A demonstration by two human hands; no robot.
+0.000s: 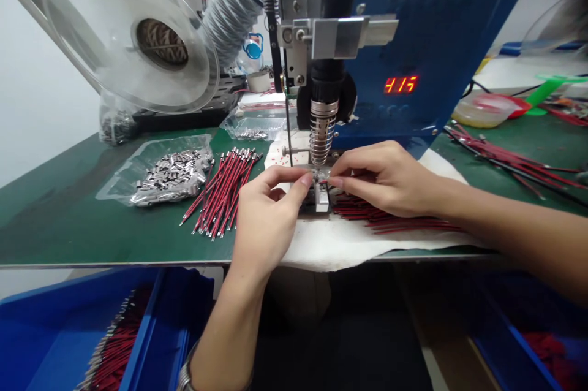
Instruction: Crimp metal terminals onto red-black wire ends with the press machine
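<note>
My left hand (269, 219) and my right hand (388, 176) meet at a small metal fixture (322, 196) under the spring-wrapped tip (323, 127) of a soldering machine. Thumb and index finger of the left hand are pinched together at the fixture's left side. From the right, the other hand pinches at the same spot, with a hint of red by its fingertips. What either hand holds is too small and covered to make out. Beneath my right hand, red and black wires (362, 210) lie on a white cloth (316, 244).
On the left are a bundle of red wires (225, 195) with metal ends and a clear plastic tray (114, 186) of small metal parts. A blue machine housing (381, 23) with red digits stands behind. Blue bins (156, 330) sit below the green table (59, 219). More wires (505, 155) lie right.
</note>
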